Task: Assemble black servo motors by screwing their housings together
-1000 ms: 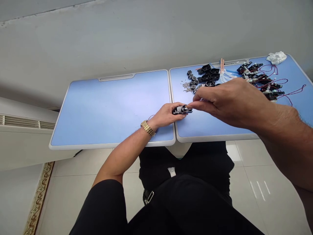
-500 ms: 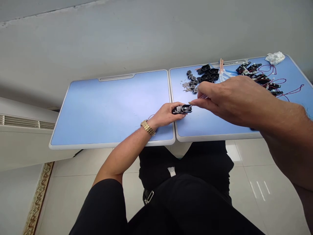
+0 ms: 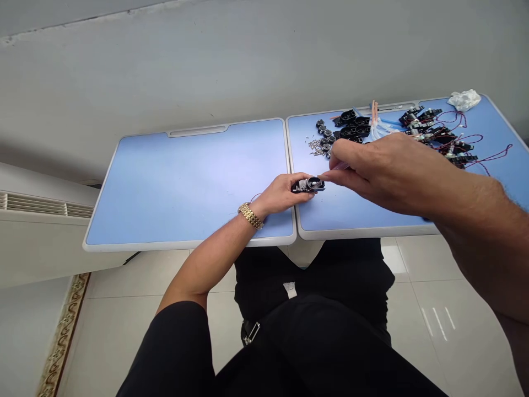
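Note:
My left hand [image 3: 280, 193], a gold watch on its wrist, is closed around a small black housing [image 3: 308, 186] with metal parts inside. It holds the piece low over the near part of the table, by the seam. My right hand [image 3: 380, 168] pinches a slim tool with a pinkish see-through handle [image 3: 341, 165]. The tool points down-left, its tip at the round opening of the housing; the fingers partly hide it. Just beyond the right fingertips lie small round black parts [image 3: 326, 133] and a heap of tiny screws [image 3: 317, 146].
Two blue tabletops [image 3: 194, 182] meet at a seam under my left hand. Black housings [image 3: 349, 131] lie at the back, beside clear and orange strips [image 3: 374, 113]. Motor assemblies with red wires [image 3: 458, 146] and a crumpled white bag [image 3: 464, 100] are at the right. A wall stands behind.
My right hand has shifted slightly left and turned a little, with the tool's tip still at the housing. My left hand and the housing stay nearly where they were.

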Tool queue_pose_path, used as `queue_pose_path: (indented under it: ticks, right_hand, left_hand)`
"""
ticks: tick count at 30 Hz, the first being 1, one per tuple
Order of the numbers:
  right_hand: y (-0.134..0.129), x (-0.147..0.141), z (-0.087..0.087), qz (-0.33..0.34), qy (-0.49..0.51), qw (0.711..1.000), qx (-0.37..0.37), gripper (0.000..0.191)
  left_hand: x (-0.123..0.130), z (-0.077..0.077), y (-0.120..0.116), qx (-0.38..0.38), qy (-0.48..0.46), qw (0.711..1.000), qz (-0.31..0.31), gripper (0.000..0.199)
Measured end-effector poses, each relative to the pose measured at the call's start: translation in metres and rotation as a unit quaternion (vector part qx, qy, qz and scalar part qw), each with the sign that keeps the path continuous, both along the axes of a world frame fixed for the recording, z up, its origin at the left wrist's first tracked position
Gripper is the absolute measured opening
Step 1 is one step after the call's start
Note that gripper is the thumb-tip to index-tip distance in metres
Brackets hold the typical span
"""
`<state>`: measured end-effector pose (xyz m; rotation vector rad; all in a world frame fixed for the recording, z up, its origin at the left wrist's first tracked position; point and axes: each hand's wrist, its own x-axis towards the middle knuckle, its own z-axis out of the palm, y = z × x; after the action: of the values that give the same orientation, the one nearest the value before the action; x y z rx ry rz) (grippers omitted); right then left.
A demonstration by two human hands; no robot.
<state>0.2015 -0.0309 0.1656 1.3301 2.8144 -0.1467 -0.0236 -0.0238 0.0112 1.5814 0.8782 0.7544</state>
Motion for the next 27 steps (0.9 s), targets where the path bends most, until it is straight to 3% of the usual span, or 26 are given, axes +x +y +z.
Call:
queue_pose_path:
  ticks: [5, 14, 18, 23, 27]
  right_hand:
    - [-0.002, 0.0034, -0.006, -0.001, 0.017, 0.999, 0.051, 0.056]
    - [0.0001, 0.0055, -0.0078, 0.015, 0.118, 0.993, -0.005, 0.025]
    - [0.0032, 0.0062, -0.0106, -0.004, 0.094, 0.995, 0.022, 0.028]
    - [0.0041, 0.0049, -0.0071, -0.044, 0.031, 0.997, 0.052, 0.051]
    - [0.0047, 0.0065, -0.0047, -0.025, 0.061, 0.998, -0.001, 0.038]
  left_hand:
    - [-0.0004, -0.0013, -0.0001, -0.006, 0.0, 1.0, 0.001, 0.036]
    - [-0.001, 0.0014, 0.0011, -0.029, -0.023, 0.999, -0.002, 0.029]
    - [-0.0003, -0.0009, 0.0023, -0.03, -0.028, 0.999, -0.006, 0.03]
    - [0.0, -0.003, 0.0026, -0.028, -0.028, 0.999, -0.01, 0.032]
    - [-0.0005, -0.0002, 0.0017, -0.029, -0.012, 1.0, 0.0, 0.029]
